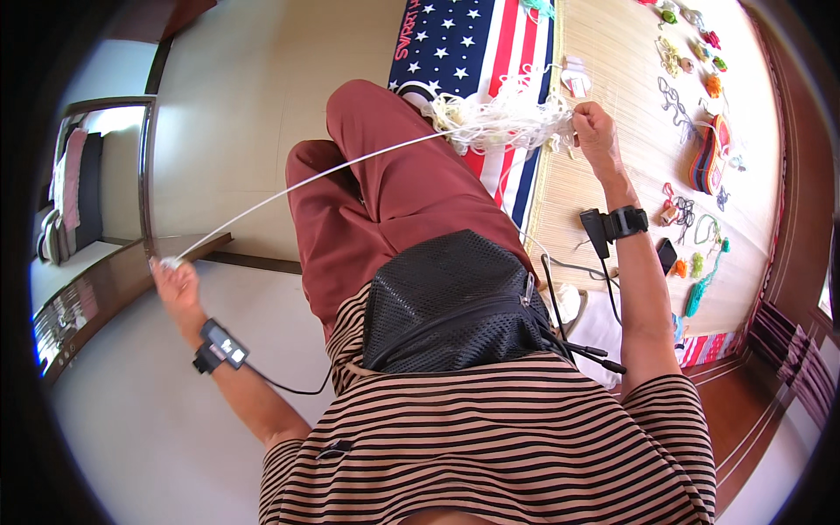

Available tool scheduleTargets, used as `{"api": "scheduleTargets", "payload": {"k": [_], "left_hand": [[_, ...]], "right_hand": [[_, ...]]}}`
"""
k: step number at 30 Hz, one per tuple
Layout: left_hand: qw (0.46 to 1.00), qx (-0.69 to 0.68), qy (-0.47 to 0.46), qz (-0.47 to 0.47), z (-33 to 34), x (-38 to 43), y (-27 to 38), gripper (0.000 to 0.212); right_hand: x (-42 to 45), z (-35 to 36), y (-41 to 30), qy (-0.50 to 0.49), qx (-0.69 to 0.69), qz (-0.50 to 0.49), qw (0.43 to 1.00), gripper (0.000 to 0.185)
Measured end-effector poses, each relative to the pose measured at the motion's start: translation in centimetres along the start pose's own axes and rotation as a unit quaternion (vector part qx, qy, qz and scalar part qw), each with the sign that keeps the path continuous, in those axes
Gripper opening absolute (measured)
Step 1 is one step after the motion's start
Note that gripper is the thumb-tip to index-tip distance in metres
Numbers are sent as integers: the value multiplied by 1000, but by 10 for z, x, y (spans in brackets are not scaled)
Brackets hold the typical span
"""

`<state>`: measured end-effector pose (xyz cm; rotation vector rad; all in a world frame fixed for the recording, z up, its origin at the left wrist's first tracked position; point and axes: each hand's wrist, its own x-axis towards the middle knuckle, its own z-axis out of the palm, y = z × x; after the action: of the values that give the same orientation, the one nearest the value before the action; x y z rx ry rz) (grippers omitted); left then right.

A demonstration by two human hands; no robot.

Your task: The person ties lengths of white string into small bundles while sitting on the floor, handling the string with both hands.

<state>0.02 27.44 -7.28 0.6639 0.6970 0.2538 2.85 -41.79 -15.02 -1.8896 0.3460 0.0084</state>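
Observation:
A loose, tangled heap of white yarn lies by my knee, partly over a cloth with stars and red and white stripes. My right hand grips the right end of this tangle, its fingers curled in. Far out to the left, my left hand is closed on a small white bundle of yarn. From that bundle a taut white strand runs across my thighs up to the tangle. Some pale yellow yarn shows at the heap's left side. The left hand is slightly blurred.
The striped cloth lies on a woven mat. Toward the right are several small yarn balls, a striped multicolour yarn skein and a teal yarn bundle. A black pouch sits at my waist, with cables near my right arm.

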Motion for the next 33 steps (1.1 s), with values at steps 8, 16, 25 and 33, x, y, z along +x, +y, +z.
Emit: {"api": "scheduleTargets", "payload": {"k": [8, 16, 25, 33], "left_hand": [[993, -39, 65, 89, -74, 11, 157, 28], [881, 426, -107, 174, -32, -1, 34, 32], [923, 263, -272, -73, 176, -135, -147, 26], [901, 284, -323, -49, 204, -166, -158, 42]], "right_hand": [[-5, -17, 29, 54, -27, 18, 998, 19], [7, -32, 39, 103, -197, 48, 974, 25], [-20, 86, -157, -255, -84, -261, 927, 56], [-48, 168, -210, -503, 124, -184, 835, 66]]}}
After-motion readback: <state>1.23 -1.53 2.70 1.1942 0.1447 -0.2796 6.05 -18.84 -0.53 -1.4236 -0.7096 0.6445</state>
